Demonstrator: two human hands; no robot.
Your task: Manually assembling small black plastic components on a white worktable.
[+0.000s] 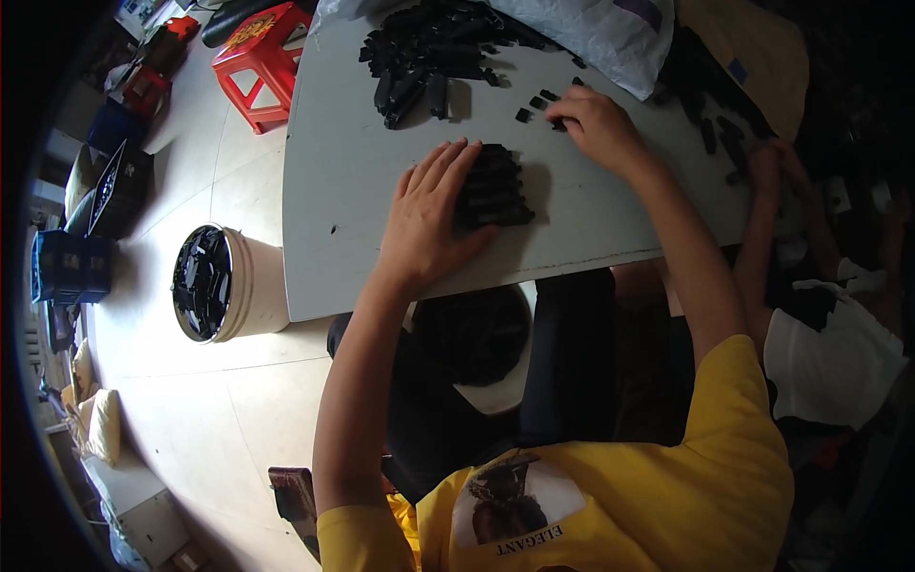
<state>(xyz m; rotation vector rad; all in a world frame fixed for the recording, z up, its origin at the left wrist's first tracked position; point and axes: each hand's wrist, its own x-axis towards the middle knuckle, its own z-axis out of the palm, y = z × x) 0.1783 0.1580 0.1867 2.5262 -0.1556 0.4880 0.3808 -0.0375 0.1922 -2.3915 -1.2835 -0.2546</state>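
A row of long black plastic pieces (496, 186) lies side by side on the table near its front edge. My left hand (429, 200) rests over the left end of that row, fingers stretched out and thumb along the near side. Farther right, my right hand (599, 124) has its fingers bent together at a small black piece (559, 124) on the table; the grip is partly hidden. Several other small black pieces (524, 115) lie just left of these fingers. A large heap of long black plastic pieces (429, 48) sits at the back.
The white table (334, 219) holds a plastic bag (610, 38) at the back. A co-worker's hand (762, 162) is at the right. A white bucket (253, 286) of black pieces stands left; another bucket (515, 386) sits between my legs. A red stool (257, 67) stands beyond.
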